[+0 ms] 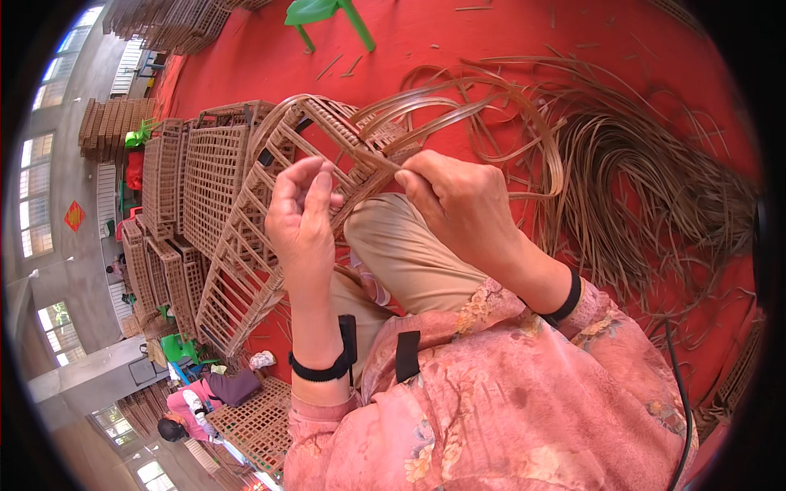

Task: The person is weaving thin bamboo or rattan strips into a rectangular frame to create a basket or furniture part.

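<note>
Right hand pinches a brown strip; left hand is loosely half-curled.

The person wears a soft-looking pink top patterned with flowers in yellowish and grey tones, its sleeves long, over beige trousers. A black band with a slim black box circles the left wrist; a plain black wristband, the right. A short black strip and thin black cable lie against the top.

I've got room above the flat red floor, but glossy tan strip loops and a brown lattice wicker frame kinda block straight ahead.
</note>
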Available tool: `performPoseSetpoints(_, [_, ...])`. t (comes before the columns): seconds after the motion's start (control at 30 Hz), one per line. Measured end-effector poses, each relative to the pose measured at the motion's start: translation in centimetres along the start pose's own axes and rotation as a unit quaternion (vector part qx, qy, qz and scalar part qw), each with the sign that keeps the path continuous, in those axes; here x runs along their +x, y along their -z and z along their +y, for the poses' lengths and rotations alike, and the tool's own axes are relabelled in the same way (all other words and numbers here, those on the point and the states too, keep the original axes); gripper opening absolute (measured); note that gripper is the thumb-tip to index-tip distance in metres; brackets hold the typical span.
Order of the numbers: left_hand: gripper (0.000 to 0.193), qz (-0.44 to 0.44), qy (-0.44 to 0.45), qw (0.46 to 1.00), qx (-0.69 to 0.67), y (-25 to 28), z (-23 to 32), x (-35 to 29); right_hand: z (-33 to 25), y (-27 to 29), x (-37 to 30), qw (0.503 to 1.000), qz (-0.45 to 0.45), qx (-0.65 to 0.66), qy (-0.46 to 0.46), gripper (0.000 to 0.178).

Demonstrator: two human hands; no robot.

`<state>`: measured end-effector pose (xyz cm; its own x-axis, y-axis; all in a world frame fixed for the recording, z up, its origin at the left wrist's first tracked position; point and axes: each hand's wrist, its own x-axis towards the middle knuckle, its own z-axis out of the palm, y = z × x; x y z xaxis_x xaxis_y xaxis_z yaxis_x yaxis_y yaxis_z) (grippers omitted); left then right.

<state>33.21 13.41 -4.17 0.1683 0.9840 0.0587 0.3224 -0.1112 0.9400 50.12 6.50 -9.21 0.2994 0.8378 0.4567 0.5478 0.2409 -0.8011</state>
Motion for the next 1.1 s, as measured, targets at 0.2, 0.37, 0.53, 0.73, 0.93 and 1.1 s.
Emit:
performPoseSetpoints(0.2, [0.023, 0.018, 0.007, 0.998, 0.052, -2.6, 0.4, 2.0, 0.2, -2.2, 1.1, 0.999, 0.022, -0.024, -0.029, 0.015])
performPoseSetpoints(0.37, [0.026, 0.033, 0.003, 0.999, -0.002, -2.5, -1.0, 2.3, 0.0, -2.7, 1.4, 0.999, 0.019, -0.030, -0.040, 0.013])
performPoseSetpoints(0.53, [0.027, 0.045, 0.005, 0.999, -0.011, -2.6, -0.9, 2.0, 0.9, -2.0, 2.2, 0.988, -0.068, 0.046, -0.132, 0.026])
performPoseSetpoints(0.73, [0.021, 0.032, 0.029, 0.999, -0.008, -3.0, -0.2, 1.9, 2.0, -0.8, 5.1, 0.978, -0.160, 0.070, -0.112, 0.022])
performPoseSetpoints(0.93, [0.018, 0.049, 0.039, 0.998, -0.027, -2.1, -1.1, 2.1, 2.0, -0.6, 6.0, 0.968, -0.220, 0.026, -0.116, 0.026])
performPoseSetpoints(1.1, [0.009, 0.048, -0.013, 0.998, 0.039, -0.3, -0.9, 1.6, 3.2, 2.9, 5.4, 0.969, -0.209, 0.043, -0.123, 0.028])
